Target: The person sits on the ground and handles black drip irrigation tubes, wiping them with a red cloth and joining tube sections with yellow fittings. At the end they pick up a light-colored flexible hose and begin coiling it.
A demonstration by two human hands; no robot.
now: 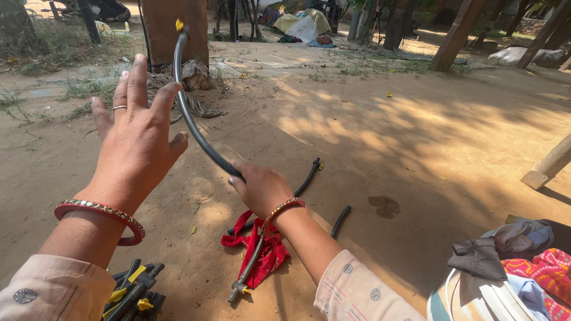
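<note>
Sandy ground [416,148] lay underfoot; nearest, the right hand [262,189] was clenched round the low end of a curved black rubber hose [189,113]; its long axis rose up-left, away, to a yellow-capped tip [179,25]; the left hand [138,137] hovered spread, just beside mid-hose.

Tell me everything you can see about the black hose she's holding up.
The hose is a thin, black, flexible tube, rubber or plastic by its look, with a small yellow fitting at its upper tip. It curves up and leftward in the air from the right hand, which grips its lower end in a closed fist. The left hand is raised beside it with fingers spread, close to the hose but not clearly touching it. It hangs clear of the sandy ground, above a red cloth and other hose pieces.
</note>
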